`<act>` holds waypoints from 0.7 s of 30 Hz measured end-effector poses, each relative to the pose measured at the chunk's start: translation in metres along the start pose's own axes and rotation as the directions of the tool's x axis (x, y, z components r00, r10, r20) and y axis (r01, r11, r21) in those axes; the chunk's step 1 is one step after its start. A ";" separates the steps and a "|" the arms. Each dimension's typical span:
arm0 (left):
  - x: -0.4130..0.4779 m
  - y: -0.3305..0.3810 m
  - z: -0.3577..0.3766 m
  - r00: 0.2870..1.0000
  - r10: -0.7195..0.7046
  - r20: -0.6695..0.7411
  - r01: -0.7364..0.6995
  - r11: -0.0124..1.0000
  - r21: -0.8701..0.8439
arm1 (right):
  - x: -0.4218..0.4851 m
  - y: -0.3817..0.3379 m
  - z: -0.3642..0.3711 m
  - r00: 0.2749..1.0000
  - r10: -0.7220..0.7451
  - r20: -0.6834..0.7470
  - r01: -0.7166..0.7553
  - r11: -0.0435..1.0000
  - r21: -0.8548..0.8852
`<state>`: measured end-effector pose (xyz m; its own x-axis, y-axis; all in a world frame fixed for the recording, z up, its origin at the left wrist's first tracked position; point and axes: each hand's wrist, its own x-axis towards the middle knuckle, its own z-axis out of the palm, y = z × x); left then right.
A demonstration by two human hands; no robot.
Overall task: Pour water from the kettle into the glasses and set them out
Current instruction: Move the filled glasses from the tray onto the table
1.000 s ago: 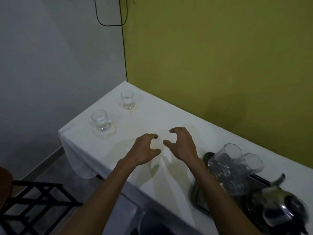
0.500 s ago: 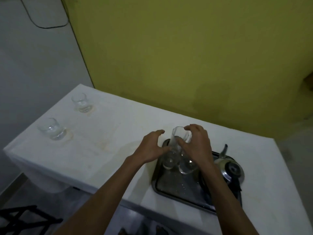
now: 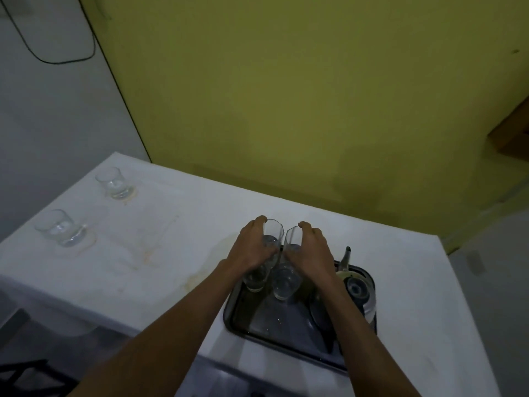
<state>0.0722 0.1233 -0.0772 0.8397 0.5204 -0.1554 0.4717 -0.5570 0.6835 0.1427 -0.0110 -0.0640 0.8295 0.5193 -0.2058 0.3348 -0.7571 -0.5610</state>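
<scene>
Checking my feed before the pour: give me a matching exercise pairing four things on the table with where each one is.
Things:
1. kettle
2. left hand
3. short glass
4. right hand

Places:
A. near the table's far-left edge, off the tray
B. on the left tall glass in the tray
C. on the tray's right side
D. on the right tall glass in the tray

Pairs: 1-C, 2-B, 3-A, 4-D

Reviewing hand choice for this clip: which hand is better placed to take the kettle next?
Right. The right hand is beside the kettle at the tray's right end; the left hand is farther, across both tall glasses. Each hand grips one glass.
</scene>
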 end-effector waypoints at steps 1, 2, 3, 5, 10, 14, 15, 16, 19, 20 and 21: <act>0.000 0.000 0.001 1.000 0.003 -0.016 -0.004 1.000 -0.005 | 0.001 0.001 -0.001 1.000 -0.005 0.004 0.005 1.000 -0.015; 0.000 0.001 0.002 1.000 0.002 -0.027 -0.002 1.000 -0.009 | 0.003 0.002 -0.003 1.000 -0.015 0.014 0.015 0.999 -0.032; -0.001 0.000 0.001 0.999 0.001 -0.035 -0.001 1.000 -0.019 | 0.004 0.002 -0.004 0.999 -0.028 0.023 0.029 0.998 -0.047; -0.001 0.002 0.000 0.999 0.007 -0.040 -0.009 0.999 -0.045 | 0.006 0.001 -0.008 0.999 -0.046 0.028 0.048 0.996 -0.069; -0.010 0.009 -0.027 0.991 0.026 -0.132 -0.039 0.995 -0.093 | 0.010 -0.011 -0.030 0.991 -0.133 0.012 0.133 0.983 -0.123; -0.026 0.008 -0.064 0.972 0.058 -0.226 -0.073 0.995 -0.061 | 0.013 -0.035 -0.049 0.967 -0.252 0.023 0.253 0.962 -0.099; -0.031 0.007 -0.073 0.968 0.056 -0.244 -0.073 0.996 -0.058 | 0.016 -0.042 -0.052 0.958 -0.285 0.017 0.286 0.955 -0.082; -0.036 0.006 -0.081 0.964 0.048 -0.261 -0.065 0.996 -0.058 | 0.018 -0.049 -0.053 0.949 -0.315 0.012 0.315 0.947 -0.070; -0.051 -0.002 -0.100 0.951 0.018 -0.307 -0.038 0.997 -0.061 | 0.024 -0.071 -0.050 0.930 -0.369 0.013 0.369 0.929 -0.033; -0.056 -0.007 -0.104 0.946 0.003 -0.324 -0.024 0.998 -0.061 | 0.026 -0.078 -0.048 0.924 -0.382 0.015 0.382 0.924 -0.018; -0.061 -0.012 -0.107 0.941 -0.016 -0.339 -0.005 0.998 -0.060 | 0.027 -0.084 -0.046 0.919 -0.394 0.020 0.395 0.919 -0.010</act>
<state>-0.0135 0.1676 0.0005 0.6911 0.7178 0.0849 0.4505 -0.5196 0.7259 0.1578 0.0483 0.0140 0.6209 0.7837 0.0162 0.6396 -0.4946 -0.5885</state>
